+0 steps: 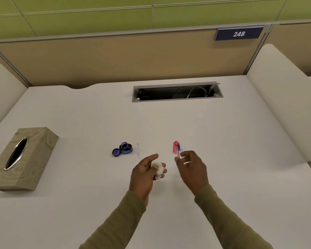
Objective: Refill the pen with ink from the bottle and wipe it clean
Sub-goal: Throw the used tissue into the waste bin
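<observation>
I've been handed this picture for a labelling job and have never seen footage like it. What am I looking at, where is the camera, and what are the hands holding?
There is no machine here: a person works with bare hands, and one wide-angle camera worn on the head looks forward and down at a white desk.

The left hand grips a crumpled white tissue. The right hand pinches the near end of a clear pen part with dark ink inside; whether its far end touches the desk is unclear. A pink pen piece sits beside it.

Left of the hands stands an open ink bottle with its cap alongside. A tissue box sits far left. Small blue ink marks dot the desk.
</observation>
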The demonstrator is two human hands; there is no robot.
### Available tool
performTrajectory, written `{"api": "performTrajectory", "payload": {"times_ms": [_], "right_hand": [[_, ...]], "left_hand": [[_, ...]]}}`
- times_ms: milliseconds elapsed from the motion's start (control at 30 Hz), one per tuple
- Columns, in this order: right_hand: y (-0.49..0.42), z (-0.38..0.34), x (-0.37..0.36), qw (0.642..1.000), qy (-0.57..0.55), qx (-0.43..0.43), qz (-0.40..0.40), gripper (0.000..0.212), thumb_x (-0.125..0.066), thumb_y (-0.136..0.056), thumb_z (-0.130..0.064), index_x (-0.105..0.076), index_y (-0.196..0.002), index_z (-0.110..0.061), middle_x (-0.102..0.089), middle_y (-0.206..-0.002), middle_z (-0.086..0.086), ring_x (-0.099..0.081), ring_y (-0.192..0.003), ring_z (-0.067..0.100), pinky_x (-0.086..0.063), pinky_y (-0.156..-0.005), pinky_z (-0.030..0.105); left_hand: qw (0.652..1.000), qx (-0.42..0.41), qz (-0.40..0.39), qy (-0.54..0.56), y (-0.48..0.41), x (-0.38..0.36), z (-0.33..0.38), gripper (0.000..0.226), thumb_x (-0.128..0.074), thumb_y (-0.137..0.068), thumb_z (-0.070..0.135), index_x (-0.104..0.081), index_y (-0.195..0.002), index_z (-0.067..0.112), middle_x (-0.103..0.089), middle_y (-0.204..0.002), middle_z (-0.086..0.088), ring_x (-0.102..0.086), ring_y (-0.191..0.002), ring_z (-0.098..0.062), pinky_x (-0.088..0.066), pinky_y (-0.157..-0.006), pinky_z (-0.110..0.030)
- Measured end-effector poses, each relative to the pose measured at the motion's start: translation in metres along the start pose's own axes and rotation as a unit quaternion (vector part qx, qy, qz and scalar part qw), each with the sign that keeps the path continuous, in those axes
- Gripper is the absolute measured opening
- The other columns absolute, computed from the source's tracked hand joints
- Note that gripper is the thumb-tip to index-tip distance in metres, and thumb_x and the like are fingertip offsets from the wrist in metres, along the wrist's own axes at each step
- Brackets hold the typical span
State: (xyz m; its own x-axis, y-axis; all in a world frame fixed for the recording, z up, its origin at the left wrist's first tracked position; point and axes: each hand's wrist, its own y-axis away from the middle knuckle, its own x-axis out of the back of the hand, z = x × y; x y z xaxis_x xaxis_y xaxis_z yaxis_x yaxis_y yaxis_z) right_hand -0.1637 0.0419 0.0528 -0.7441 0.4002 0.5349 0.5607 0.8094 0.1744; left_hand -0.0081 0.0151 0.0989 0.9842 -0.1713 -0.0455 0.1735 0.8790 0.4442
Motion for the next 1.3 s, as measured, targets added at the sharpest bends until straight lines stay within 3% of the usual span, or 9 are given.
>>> {"api": "performTrajectory", "payload": {"times_ms": [100,233,333,433,633,767,900,1200,1300], "right_hand": [[0.032,-0.021,0.009,0.981,-0.145,-0.09,-0.09,0.018,-0.066,-0.092,-0.037,-0.064,-0.102,-0.022,-0.072,-0.094,0.001,-0.07,-0.081,0.016,-0.061,-0.074,0.033],[0.069,-0.041,0.013,0.913,-0.302,-0.188,-0.2,0.028,-0.063,-0.096,-0.035,-0.069,-0.108,-0.011,-0.077,-0.097,0.015,-0.074,-0.082,0.026,-0.062,-0.078,0.037],[0.087,-0.044,0.009,0.893,-0.358,-0.194,-0.193,0.028,-0.062,-0.097,-0.031,-0.07,-0.109,-0.007,-0.077,-0.098,0.016,-0.074,-0.094,0.033,-0.062,-0.081,0.037],[0.104,-0.046,0.004,0.888,-0.39,-0.188,-0.156,0.03,-0.067,-0.093,-0.031,-0.072,-0.107,-0.005,-0.077,-0.099,0.018,-0.074,-0.095,0.035,-0.062,-0.082,0.037],[0.148,-0.05,-0.009,0.924,-0.353,-0.128,-0.074,0.018,-0.067,-0.094,-0.027,-0.073,-0.105,-0.013,-0.078,-0.096,0.007,-0.074,-0.092,0.025,-0.061,-0.08,0.033],[0.185,-0.05,-0.022,0.957,-0.281,-0.068,-0.029,0.01,-0.067,-0.094,-0.022,-0.071,-0.103,-0.019,-0.078,-0.093,-0.001,-0.074,-0.088,0.016,-0.06,-0.074,0.027],[0.222,-0.043,-0.033,0.971,-0.239,-0.03,-0.01,0.01,-0.067,-0.094,-0.017,-0.069,-0.103,-0.021,-0.076,-0.096,-0.001,-0.073,-0.088,0.016,-0.061,-0.079,0.032],[0.287,-0.018,-0.021,0.987,-0.156,0.009,-0.023,0.009,-0.067,-0.093,-0.012,-0.067,-0.099,-0.019,-0.073,-0.088,-0.006,-0.071,-0.081,0.017,-0.062,-0.077,0.034],[0.299,-0.008,-0.017,0.979,-0.203,-0.013,-0.016,0.02,-0.068,-0.092,-0.009,-0.066,-0.109,-0.021,-0.071,-0.089,0.005,-0.071,-0.081,0.021,-0.061,-0.077,0.033]], "left_hand": [[0.999,-0.03,0.026,0.002,0.006,-0.003,0.002,0.021,-0.052,-0.095,0.0,-0.061,-0.107,0.014,-0.077,-0.096,-0.003,-0.073,-0.093,-0.02,-0.056,-0.08,-0.031],[0.997,-0.064,0.037,-0.001,0.023,-0.005,0.005,0.011,-0.055,-0.093,0.001,-0.052,-0.101,0.008,-0.077,-0.096,0.002,-0.07,-0.093,-0.011,-0.05,-0.074,-0.016],[0.997,-0.069,0.031,0.008,0.04,-0.006,0.008,0.009,-0.054,-0.093,-0.001,-0.049,-0.099,0.005,-0.076,-0.097,0.001,-0.07,-0.072,0.0,-0.048,-0.053,-0.009],[0.996,-0.083,0.016,-0.023,0.053,0.002,0.001,0.008,-0.058,-0.093,0.005,-0.052,-0.098,0.007,-0.077,-0.097,0.006,-0.07,-0.075,0.001,-0.048,-0.056,-0.008],[0.991,-0.099,-0.037,-0.086,0.079,0.039,-0.011,0.002,-0.059,-0.094,0.014,-0.06,-0.093,0.015,-0.071,-0.08,0.028,-0.065,-0.078,0.01,-0.045,-0.06,-0.003],[0.993,-0.061,-0.053,-0.09,0.096,0.068,-0.017,0.008,-0.06,-0.093,0.014,-0.065,-0.091,0.019,-0.071,-0.083,0.011,-0.064,-0.083,-0.004,-0.045,-0.068,-0.013],[0.994,-0.014,-0.082,-0.077,0.112,0.091,-0.025,0.01,-0.06,-0.091,0.012,-0.07,-0.09,0.015,-0.073,-0.091,0.001,-0.064,-0.092,-0.02,-0.05,-0.075,-0.028],[0.956,0.067,-0.26,-0.115,0.133,0.119,-0.035,0.005,-0.064,-0.086,0.001,-0.065,-0.088,0.005,-0.068,-0.079,-0.011,-0.06,-0.07,-0.022,-0.046,-0.061,-0.032],[0.954,0.023,-0.259,-0.151,0.142,0.115,-0.044,0.007,-0.067,-0.086,0.002,-0.061,-0.086,0.006,-0.066,-0.076,-0.008,-0.06,-0.067,-0.021,-0.049,-0.06,-0.03]]}}
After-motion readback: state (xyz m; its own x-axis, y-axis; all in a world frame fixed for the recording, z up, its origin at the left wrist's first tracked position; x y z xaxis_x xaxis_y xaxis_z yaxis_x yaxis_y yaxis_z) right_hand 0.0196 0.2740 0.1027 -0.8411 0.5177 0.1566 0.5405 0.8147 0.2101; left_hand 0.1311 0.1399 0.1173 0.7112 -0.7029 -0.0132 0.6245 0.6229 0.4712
